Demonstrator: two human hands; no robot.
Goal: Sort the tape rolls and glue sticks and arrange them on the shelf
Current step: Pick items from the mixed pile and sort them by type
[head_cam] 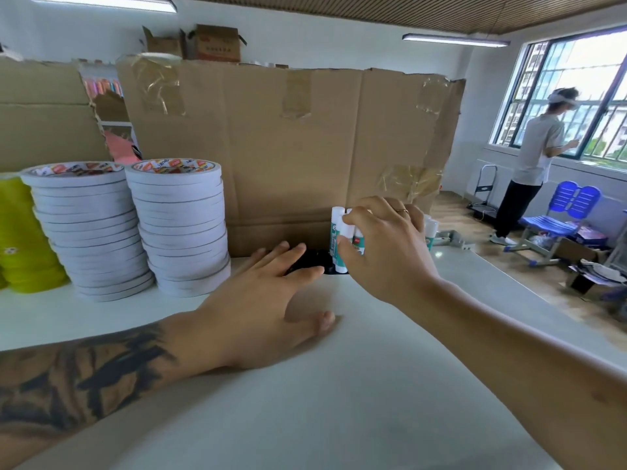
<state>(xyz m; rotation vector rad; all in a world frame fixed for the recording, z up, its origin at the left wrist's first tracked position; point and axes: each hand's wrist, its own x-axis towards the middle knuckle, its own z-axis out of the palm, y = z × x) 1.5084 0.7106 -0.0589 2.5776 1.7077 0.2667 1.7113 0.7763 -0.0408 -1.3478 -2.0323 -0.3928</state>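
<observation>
Two tall stacks of white tape rolls [179,228] stand at the left of the white shelf top [339,385], with a yellow-green stack of tape rolls [23,239] beside them. Upright white-and-green glue sticks [337,239] stand by the cardboard wall. My right hand [383,249] grips several of these glue sticks from above. My left hand [268,300] lies flat on the shelf, fingers straight, its fingertips touching a black object [314,259] next to the glue sticks. More glue sticks [430,228] show behind my right hand, partly hidden.
A large taped cardboard sheet [288,157] stands as a wall behind the shelf. More cardboard [44,113] and boxes [217,42] are at the left and on top. To the right a person [529,161] stands by the window, near a blue chair [556,215] and floor clutter.
</observation>
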